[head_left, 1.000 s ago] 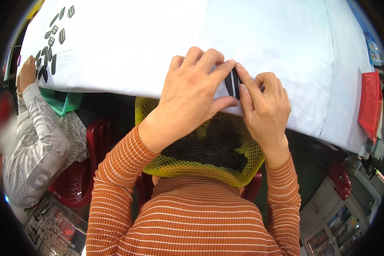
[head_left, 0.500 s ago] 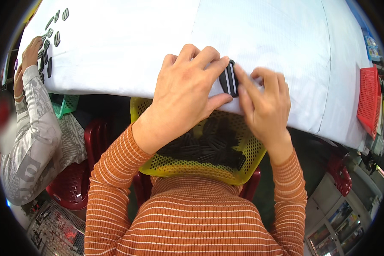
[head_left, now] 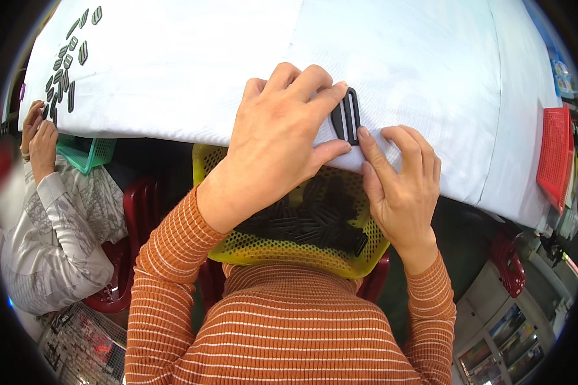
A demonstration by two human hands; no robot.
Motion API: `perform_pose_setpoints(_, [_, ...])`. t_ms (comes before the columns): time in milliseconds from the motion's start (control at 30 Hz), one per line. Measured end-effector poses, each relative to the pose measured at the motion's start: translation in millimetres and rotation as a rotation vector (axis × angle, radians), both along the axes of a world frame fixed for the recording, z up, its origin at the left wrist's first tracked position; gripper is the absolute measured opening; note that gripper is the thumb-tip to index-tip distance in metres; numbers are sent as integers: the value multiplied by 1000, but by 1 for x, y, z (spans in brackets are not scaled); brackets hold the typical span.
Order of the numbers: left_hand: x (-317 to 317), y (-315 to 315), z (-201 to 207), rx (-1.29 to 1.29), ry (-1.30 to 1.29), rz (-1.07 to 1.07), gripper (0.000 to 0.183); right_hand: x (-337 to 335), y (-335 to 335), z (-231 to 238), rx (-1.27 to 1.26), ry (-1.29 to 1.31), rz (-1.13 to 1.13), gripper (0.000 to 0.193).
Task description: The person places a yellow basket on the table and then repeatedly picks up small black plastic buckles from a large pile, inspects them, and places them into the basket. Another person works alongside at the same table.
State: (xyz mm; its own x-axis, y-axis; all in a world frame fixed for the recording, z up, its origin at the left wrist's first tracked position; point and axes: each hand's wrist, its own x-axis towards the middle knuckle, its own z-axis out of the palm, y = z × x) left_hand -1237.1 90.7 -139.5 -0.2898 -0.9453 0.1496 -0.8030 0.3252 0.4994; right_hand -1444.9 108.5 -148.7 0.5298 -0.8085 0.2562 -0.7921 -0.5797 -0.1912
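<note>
On the white-covered table, close to its front edge, lies a flat black plastic slider buckle (head_left: pixel 338 123) with long slots. My left hand (head_left: pixel 277 135) is over its left side, index finger at the top end and thumb at the bottom end, gripping it between them. The fingers of my right hand (head_left: pixel 404 183) are spread; its index fingertip touches the buckle's lower right corner, and the thumb is below, apart from it. Under the table edge, against my body, a yellow perforated basket (head_left: pixel 289 256) holds a pile of black plastic pieces (head_left: pixel 308 221), partly hidden by my left hand.
At the far left, a co-worker's hands (head_left: pixel 42 138) are near several black buckles (head_left: pixel 64 77) scattered on the table (head_left: pixel 192 58). A green basket (head_left: pixel 99 154) sits by that person's lap. A red basket (head_left: pixel 553 154) stands at the right edge. Dark red chairs (head_left: pixel 141 212) are below.
My right hand has shifted slightly down along the buckle's right edge, and its blur is gone. The co-worker's hands have drawn back to the table edge. My left hand stays in place.
</note>
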Motion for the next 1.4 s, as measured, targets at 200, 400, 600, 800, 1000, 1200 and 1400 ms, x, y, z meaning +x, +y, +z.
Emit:
perform_pose_setpoints(200, [-1,-2,3,-6,-13,-15,60,18,-25,1,20,42,-81,42])
perform_pose_setpoints(400, [-2,-2,4,24,-11,-17,59,8,-1,8,-23,82,-3,40])
perform_pose_setpoints(600, [-3,0,11,-12,-34,-22,58,19,-21,8,-19,21,-67,40])
perform_pose_setpoints(800, [0,-3,5,-2,-31,-36,58,9,5,4,-42,19,-35,41])
perform_pose_setpoints(1000, [1,-2,5,-42,-34,-30,58,26,-16,-1,-103,-6,-82,36])
perform_pose_setpoints(1200, [3,4,9,-24,-2,2,57,27,7,9,-12,-3,-127,36])
perform_pose_setpoints(1400, [0,7,13,-6,-20,-8,59,27,-3,9,-20,-14,-127,38])
